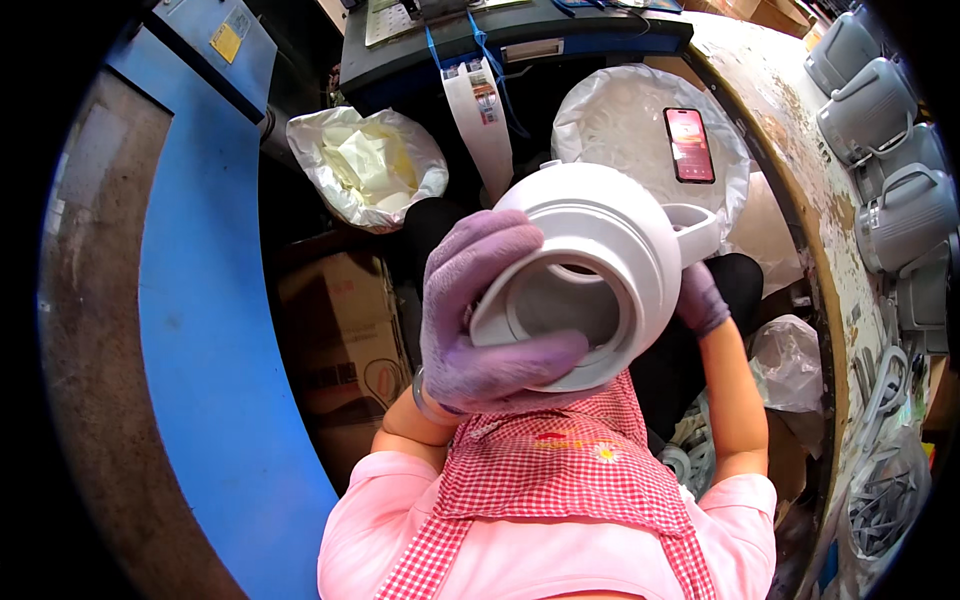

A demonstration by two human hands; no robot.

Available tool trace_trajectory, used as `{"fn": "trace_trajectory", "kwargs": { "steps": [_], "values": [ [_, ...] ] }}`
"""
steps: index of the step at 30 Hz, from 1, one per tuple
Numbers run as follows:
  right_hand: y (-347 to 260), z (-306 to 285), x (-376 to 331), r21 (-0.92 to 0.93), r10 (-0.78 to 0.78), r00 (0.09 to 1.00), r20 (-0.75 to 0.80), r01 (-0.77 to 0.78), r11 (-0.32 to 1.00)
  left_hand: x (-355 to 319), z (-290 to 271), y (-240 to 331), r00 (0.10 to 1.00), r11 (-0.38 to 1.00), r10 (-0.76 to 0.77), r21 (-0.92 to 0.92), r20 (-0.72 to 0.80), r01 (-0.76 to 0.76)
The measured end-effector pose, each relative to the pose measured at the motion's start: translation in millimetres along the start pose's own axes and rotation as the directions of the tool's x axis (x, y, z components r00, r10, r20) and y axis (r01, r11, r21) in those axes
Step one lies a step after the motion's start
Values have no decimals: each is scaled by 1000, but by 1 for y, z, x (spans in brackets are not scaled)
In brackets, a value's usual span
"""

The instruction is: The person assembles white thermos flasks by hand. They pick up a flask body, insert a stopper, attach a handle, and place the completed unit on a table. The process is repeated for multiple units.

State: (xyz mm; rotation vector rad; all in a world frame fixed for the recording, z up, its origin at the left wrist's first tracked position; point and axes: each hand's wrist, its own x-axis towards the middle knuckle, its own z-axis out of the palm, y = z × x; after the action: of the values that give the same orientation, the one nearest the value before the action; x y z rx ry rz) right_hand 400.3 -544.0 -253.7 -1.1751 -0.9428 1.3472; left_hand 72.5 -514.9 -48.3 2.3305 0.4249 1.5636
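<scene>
1. Workbench (800,190) curves along our right side, grey jugs (910,215) crowded upon it; we do well to work over the lap, apart from that row, so nothing knocks.
2. Ahead of us, the larger white bag (572,115) stands to the right and the smaller white bag (310,150) to the left; we should leave a gap when we turn the piece past either.
3. Our white jug body (645,260) is held up above the lap, just ahead of the checked apron (570,485), its round opening tilted up toward us. That tilt seems right for looking over the inside, which appears to be the step in hand.
4. Our gloved left hand (450,345) is clamped on the open end: fingers along the outside, thumb laid across the lower edge of the opening. We would press evenly there, then shift the thumb to see what it covers.
5. Our gloved right hand (703,298) is at the far side, just below the handle, mostly hidden; whether its fingers are together or apart, we cannot tell. It should probably bear the weight from beneath.
6. The handle (700,238) points right, free of fingers as far as we see; we had better not twist by it.
7. The rim (636,310) deserves a slow turn under the light, checked all the way around.
</scene>
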Motion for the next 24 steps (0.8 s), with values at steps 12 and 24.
{"fn": "trace_trajectory", "kwargs": {
  "steps": [12,24],
  "values": [
    [-36,1,32,509,-158,963,-218,250,824,-19,-5,-16,994,992,-93,78,-54,97],
    [-209,39,156,-921,-715,655,245,387,39,-154,84,-93,723,707,-691,197,-13,679]
  ]
}}
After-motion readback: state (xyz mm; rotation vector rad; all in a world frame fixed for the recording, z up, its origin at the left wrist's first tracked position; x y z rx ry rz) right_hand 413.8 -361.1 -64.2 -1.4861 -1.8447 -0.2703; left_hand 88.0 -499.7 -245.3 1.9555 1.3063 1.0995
